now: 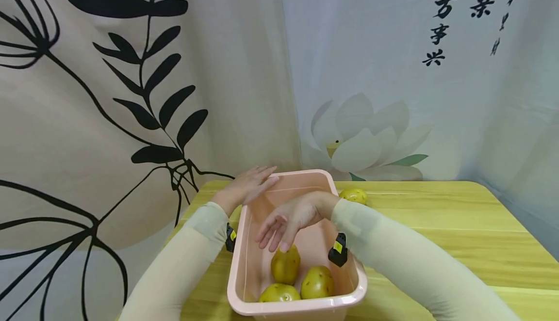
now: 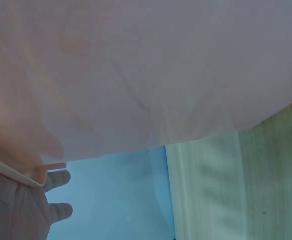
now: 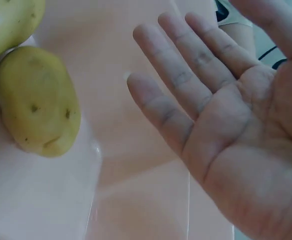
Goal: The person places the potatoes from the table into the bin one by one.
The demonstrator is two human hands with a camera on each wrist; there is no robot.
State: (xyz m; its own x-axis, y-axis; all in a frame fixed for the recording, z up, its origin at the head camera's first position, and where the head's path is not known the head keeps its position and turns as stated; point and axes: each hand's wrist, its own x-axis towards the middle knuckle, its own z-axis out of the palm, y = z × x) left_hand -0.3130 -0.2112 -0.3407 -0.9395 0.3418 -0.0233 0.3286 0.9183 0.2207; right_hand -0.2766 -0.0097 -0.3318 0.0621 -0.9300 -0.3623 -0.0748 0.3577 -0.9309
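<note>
A pink plastic bin [image 1: 236, 272] stands on the table with three potatoes at its near end. One potato [image 1: 286, 264] lies farther in, another [image 1: 317, 282] at the right, and a third [image 1: 279, 293] against the near wall. My left hand [image 1: 251, 185] rests on the rim at the far left corner, fingers extended; in the left wrist view its palm [image 2: 16, 207] lies along the bin's edge. Over the bin's interior hovers my right hand [image 1: 297, 216], holding nothing. Its fingers spread loosely in the right wrist view, apart from the nearest potato [image 3: 38, 102].
Another potato [image 1: 353, 195] lies on the wooden table [image 1: 436, 224], just outside the bin's far right side and partly behind the right forearm. A printed curtain [image 1: 244, 69] hangs behind the table. Both wrists carry small black devices [image 1: 338, 249].
</note>
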